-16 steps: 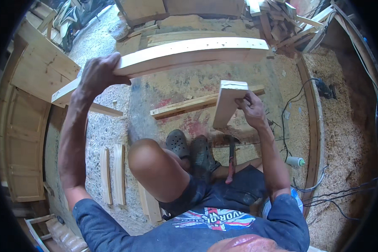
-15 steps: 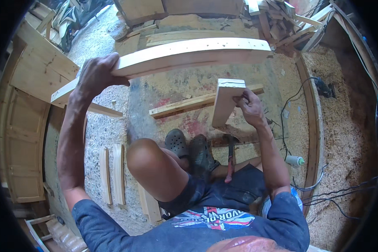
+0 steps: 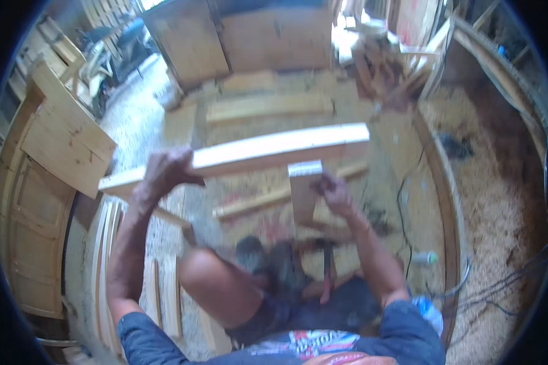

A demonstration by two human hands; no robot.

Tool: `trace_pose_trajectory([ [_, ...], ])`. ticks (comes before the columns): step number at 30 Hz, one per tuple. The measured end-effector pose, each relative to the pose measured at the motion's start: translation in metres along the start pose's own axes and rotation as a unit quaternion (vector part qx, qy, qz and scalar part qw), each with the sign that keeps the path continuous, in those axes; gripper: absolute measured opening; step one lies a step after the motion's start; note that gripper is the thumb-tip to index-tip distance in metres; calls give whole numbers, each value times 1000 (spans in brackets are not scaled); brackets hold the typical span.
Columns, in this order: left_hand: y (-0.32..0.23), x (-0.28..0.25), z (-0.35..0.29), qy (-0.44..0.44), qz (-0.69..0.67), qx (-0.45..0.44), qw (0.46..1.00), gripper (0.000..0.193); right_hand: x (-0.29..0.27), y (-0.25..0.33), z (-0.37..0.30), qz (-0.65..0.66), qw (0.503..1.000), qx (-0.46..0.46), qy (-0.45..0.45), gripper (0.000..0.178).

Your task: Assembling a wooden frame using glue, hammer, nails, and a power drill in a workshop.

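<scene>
My left hand (image 3: 167, 176) is closed around a long pale wooden beam (image 3: 280, 146), near its left end. The beam is held up crosswise in front of me, its right end free. In my right hand (image 3: 335, 193) is a shorter wooden board (image 3: 304, 199), stood on end with my fingers on its right side. Its upper end is just below the beam's near edge; I cannot tell if the two touch. Another piece of wood (image 3: 172, 217) juts out below my left hand. Between my legs lies a hammer (image 3: 327, 267) with a reddish handle.
A wooden strip (image 3: 256, 204) lies on the work board beyond my feet. Several slats (image 3: 172, 292) are on the floor to my left, by a panelled door (image 3: 39, 237). A bottle (image 3: 424, 258) and black cables lie right. Scrap wood (image 3: 380, 70) is piled at the back.
My view has tilted up, so both hands and the beam appear lower. The short board's upper end now appears closer to the beam. Both hands keep their grip.
</scene>
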State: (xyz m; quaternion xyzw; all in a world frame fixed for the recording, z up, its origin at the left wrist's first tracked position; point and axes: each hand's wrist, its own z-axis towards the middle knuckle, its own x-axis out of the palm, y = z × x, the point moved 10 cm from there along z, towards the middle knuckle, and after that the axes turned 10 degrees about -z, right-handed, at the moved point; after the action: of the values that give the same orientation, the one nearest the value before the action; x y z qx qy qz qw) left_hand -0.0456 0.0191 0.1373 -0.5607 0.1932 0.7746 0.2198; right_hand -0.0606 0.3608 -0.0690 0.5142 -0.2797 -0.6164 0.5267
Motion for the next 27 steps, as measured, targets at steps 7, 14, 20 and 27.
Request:
trace_pose_trajectory([
  [7, -24, -8, 5, 13, -62, -4, 998, 63, -14, 27, -9, -57, 998, 25, 4, 43],
  [14, -11, 14, 12, 14, -26, -3, 1000, 66, -17, -11, 1, -166, 985, -11, -50, 49],
  [20, -19, 11, 34, 31, -46, -27, 998, 59, -29, 23, 9, -79, 997, -17, -5, 32],
  [27, -18, 13, 22, 52, -56, -49, 996, 58, -20, 19, 5, -53, 997, 54, 10, 35],
])
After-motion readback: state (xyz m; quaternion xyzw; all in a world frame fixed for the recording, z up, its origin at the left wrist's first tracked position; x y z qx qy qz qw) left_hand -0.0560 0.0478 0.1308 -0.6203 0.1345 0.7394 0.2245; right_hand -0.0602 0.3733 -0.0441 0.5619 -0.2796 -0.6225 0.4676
